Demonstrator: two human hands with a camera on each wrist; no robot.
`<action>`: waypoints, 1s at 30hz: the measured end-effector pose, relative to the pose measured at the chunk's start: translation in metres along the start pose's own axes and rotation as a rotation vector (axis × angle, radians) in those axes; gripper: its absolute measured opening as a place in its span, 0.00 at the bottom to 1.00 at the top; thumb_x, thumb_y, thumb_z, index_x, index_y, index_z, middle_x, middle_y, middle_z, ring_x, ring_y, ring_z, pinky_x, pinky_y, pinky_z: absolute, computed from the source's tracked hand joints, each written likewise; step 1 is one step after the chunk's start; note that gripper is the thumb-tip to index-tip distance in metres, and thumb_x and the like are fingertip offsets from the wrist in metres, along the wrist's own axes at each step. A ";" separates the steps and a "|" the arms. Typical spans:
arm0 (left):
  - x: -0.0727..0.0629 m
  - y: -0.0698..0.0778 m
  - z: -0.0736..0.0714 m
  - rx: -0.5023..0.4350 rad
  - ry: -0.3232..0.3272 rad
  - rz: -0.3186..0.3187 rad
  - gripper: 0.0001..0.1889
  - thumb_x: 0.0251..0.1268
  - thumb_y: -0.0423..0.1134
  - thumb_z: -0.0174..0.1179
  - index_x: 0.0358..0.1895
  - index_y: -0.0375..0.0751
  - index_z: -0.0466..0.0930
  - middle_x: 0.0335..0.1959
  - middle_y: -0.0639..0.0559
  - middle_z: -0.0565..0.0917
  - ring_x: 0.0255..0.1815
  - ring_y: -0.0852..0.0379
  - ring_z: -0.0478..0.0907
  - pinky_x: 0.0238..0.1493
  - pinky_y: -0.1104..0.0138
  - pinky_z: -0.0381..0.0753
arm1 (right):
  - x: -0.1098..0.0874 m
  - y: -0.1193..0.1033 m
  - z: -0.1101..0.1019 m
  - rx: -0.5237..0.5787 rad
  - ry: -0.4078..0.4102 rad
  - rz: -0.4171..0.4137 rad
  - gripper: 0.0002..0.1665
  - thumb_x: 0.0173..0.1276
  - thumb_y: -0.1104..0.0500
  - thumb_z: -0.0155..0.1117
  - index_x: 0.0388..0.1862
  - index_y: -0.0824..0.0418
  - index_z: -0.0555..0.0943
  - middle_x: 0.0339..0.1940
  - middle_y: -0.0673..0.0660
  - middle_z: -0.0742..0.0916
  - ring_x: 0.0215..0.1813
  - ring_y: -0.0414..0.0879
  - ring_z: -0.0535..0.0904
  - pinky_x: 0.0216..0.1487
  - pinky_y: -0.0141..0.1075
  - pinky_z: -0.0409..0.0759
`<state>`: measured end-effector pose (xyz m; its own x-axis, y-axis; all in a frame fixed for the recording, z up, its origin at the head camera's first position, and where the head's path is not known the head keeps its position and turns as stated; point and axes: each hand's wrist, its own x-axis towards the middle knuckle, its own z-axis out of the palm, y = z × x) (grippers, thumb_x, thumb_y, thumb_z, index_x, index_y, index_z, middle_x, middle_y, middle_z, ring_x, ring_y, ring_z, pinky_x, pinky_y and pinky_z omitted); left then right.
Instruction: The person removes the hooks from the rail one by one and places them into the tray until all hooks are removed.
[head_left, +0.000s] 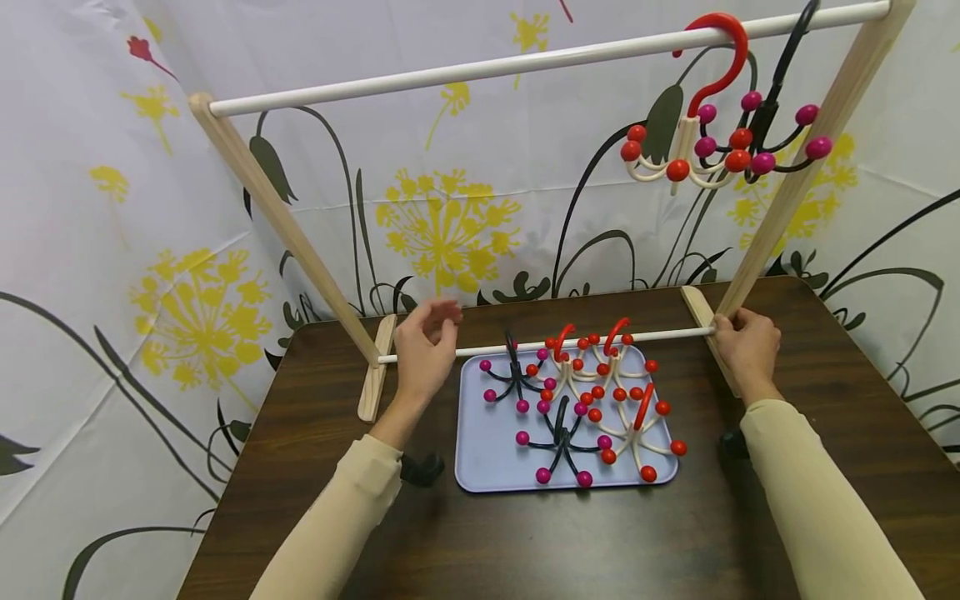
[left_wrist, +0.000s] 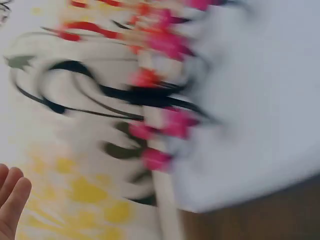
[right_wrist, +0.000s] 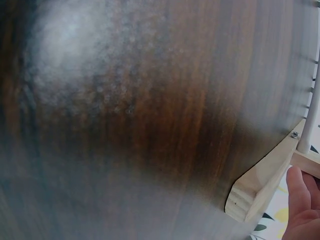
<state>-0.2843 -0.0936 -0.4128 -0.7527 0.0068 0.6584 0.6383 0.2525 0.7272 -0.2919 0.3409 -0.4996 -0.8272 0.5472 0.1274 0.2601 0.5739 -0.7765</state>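
A wooden rack with a white top rod (head_left: 525, 65) stands at the back of the table in the head view. My right hand (head_left: 746, 346) grips the foot of its right post (head_left: 787, 192), by the lower rod's end; the right wrist view shows the thumb beside the wooden foot (right_wrist: 262, 180). My left hand (head_left: 426, 346) is held up near the lower rod (head_left: 487, 351), holding nothing, fingers loosely bent. On the top rod hang a red-hooked cream hanger (head_left: 684, 142) with red balls and a black hanger (head_left: 763, 125) with magenta balls.
A pale blue tray (head_left: 480, 467) lies between my forearms on the dark wood table (head_left: 525, 550). Black hangers (head_left: 561, 437) with magenta balls and cream hangers (head_left: 633, 433) with red balls lie on it. Behind the rack hangs a flower-patterned cloth (head_left: 465, 150). The left wrist view is blurred.
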 end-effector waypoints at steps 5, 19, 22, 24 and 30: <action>0.038 0.074 0.013 -0.061 -0.056 0.092 0.10 0.60 0.17 0.55 0.44 0.23 0.80 0.37 0.34 0.84 0.38 0.39 0.84 0.35 0.65 0.86 | -0.002 0.000 0.001 0.006 -0.001 0.009 0.22 0.74 0.50 0.53 0.47 0.67 0.83 0.44 0.67 0.85 0.49 0.61 0.76 0.49 0.53 0.71; 0.107 0.183 0.111 -0.175 -0.507 0.050 0.26 0.66 0.29 0.58 0.68 0.40 0.69 0.60 0.47 0.78 0.59 0.61 0.75 0.54 0.73 0.77 | -0.001 0.000 0.008 0.000 0.028 -0.034 0.20 0.73 0.52 0.54 0.45 0.68 0.83 0.42 0.67 0.86 0.45 0.61 0.76 0.47 0.52 0.71; 0.125 0.188 0.132 -0.077 -0.528 -0.038 0.28 0.69 0.33 0.57 0.72 0.45 0.65 0.66 0.51 0.74 0.63 0.65 0.71 0.57 0.77 0.72 | -0.001 0.001 0.009 0.003 0.032 -0.029 0.20 0.73 0.52 0.54 0.45 0.68 0.83 0.43 0.67 0.86 0.46 0.61 0.76 0.48 0.53 0.71; 0.136 0.190 0.144 -0.015 -0.549 -0.122 0.30 0.71 0.39 0.57 0.74 0.48 0.61 0.69 0.54 0.70 0.66 0.68 0.67 0.59 0.77 0.69 | -0.001 0.002 0.007 -0.002 0.038 -0.020 0.20 0.73 0.52 0.54 0.45 0.68 0.83 0.43 0.67 0.86 0.47 0.62 0.76 0.49 0.54 0.71; 0.156 0.188 0.174 0.095 -0.570 -0.282 0.35 0.71 0.49 0.56 0.77 0.51 0.54 0.71 0.58 0.66 0.67 0.68 0.64 0.60 0.76 0.68 | 0.000 0.004 0.004 -0.007 0.031 -0.026 0.21 0.74 0.51 0.53 0.47 0.68 0.83 0.44 0.68 0.86 0.48 0.63 0.76 0.50 0.55 0.71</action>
<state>-0.3099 0.1235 -0.2071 -0.8736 0.4345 0.2190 0.4064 0.4039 0.8196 -0.2930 0.3410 -0.5050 -0.8178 0.5507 0.1670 0.2419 0.5923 -0.7686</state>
